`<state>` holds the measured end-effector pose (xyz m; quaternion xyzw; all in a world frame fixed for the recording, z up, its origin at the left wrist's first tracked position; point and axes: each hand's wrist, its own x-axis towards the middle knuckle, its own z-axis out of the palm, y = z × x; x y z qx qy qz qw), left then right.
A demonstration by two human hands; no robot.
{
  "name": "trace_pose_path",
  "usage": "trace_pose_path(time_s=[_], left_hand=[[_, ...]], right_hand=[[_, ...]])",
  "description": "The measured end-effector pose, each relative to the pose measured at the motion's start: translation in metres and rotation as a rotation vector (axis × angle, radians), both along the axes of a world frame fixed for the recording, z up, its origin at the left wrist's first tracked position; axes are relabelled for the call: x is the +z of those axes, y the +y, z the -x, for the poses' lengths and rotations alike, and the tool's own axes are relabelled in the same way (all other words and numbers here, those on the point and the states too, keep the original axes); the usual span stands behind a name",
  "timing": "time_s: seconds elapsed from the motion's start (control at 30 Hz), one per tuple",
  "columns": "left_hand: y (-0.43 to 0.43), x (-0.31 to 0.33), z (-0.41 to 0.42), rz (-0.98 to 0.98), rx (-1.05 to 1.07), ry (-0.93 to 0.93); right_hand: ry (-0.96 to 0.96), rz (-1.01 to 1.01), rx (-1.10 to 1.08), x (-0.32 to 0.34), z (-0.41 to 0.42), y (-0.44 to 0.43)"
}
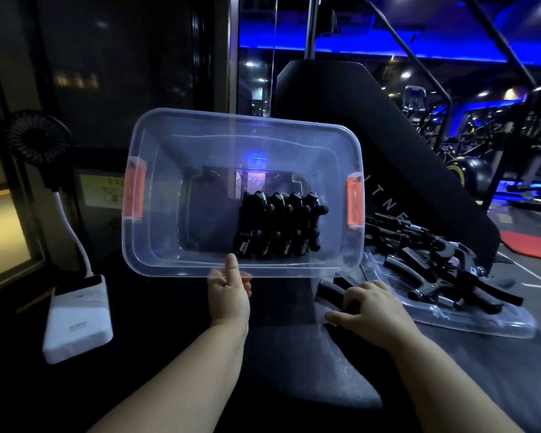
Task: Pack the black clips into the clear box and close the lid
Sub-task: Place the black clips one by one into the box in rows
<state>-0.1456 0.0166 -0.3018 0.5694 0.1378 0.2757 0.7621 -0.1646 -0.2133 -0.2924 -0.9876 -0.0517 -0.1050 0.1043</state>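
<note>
The box [156,145] is tipped up with its open mouth facing the person, held by its near rim and lifted off the dark mat [294,370]. The left hand [230,295] pinches that rim near the middle, thumb pointing up over the edge and the other fingers tucked behind the plastic where I cannot make them out. Inside, a batch of clips [278,226] is packed side by side in the right half of the bottom, springs showing at both ends of the rows; the left half of the bottom shows only bare plastic. Two orange latches [135,192] sit on the short ends of the box, one at each side. The right hand [372,307] is down on the mat just right of the box, fingers curled over a clip [331,287] whose black handle sticks out to the left past the knuckles. Just beyond that hand the lid [481,320] lies flat with its rim upward, and a loose heap [434,260] of more clips is piled on it, handles pointing every way. The lid is clear of the box, off to its lower right. On the far left stands a small fan [38,139] on a bent white neck, rising from a white base [78,323]. Behind everything there is a big black pad [356,120] and dim gym gear under blue light.
</note>
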Motion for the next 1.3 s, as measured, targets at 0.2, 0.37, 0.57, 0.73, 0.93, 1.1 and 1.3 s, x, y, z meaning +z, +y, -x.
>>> trace_pose_path(time_s=[0.2,0.37,0.57,0.73,0.93,1.1,1.3], left_hand=[[0.0,-0.001,-0.002,-0.003,-0.001,-0.002],[-0.001,-0.001,-0.002,-0.008,-0.003,-0.013],[-0.001,0.0,-0.002,0.0,-0.014,-0.014],[0.0,0.0,-0.001,0.007,-0.024,-0.012],[0.0,0.002,0.001,0.017,-0.032,-0.015],[0.0,0.003,0.003,0.017,-0.033,-0.02],[0.0,0.002,0.003,0.004,-0.035,-0.008]], right_hand=[[0.034,-0.188,0.04,0.004,0.004,-0.008],[0.11,-0.277,0.126,0.004,0.009,-0.018],[-0.099,-0.243,-0.121,0.002,0.025,-0.021],[0.039,-0.164,-0.379,-0.004,0.034,-0.02],[0.093,-0.145,-0.423,-0.005,0.029,-0.019],[0.066,-0.232,-0.39,-0.003,0.029,-0.019],[0.069,-0.294,-0.28,-0.005,0.028,-0.012]])
